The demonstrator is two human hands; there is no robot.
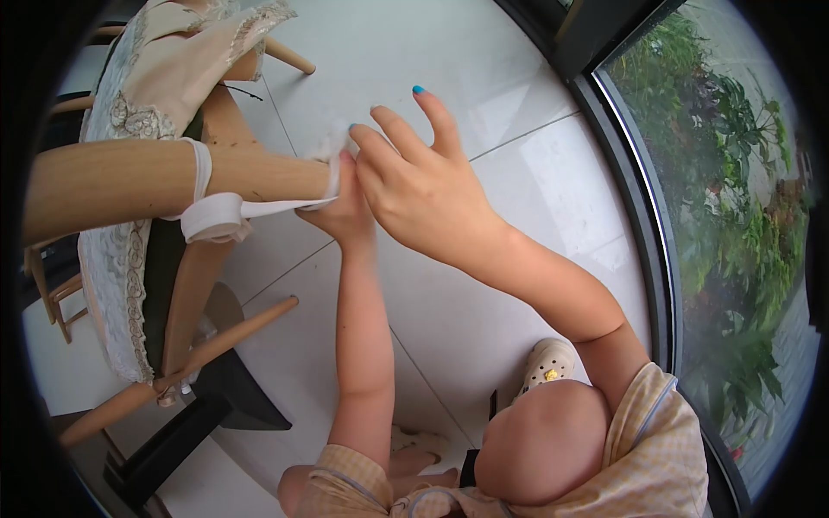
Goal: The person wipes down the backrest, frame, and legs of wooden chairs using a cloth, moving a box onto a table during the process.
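Note:
A thick wooden chair leg (pixel 268 171) points across toward my hands from a tipped chair. My left hand (pixel 350 203) closes around its tip, thumb upright against the end and the other fingers mostly hidden behind the wood. White tape (pixel 289 207) stretches from a loose roll (pixel 213 217) hanging under the leg to my left hand, and a band of it circles the tip. Another white loop (pixel 202 168) goes round the leg further back. My right hand (pixel 423 177) hovers just beside the tip, visible fingers bent and apart; its thumb side is hidden.
The chair carries a beige cover with lace trim (pixel 134 112), and a thinner wooden leg (pixel 233 335) sticks out below. A black stand base (pixel 250 388) is beneath. On the right runs a dark-framed glass door (pixel 635 181) with plants outside. My knee (pixel 544 440) is close in.

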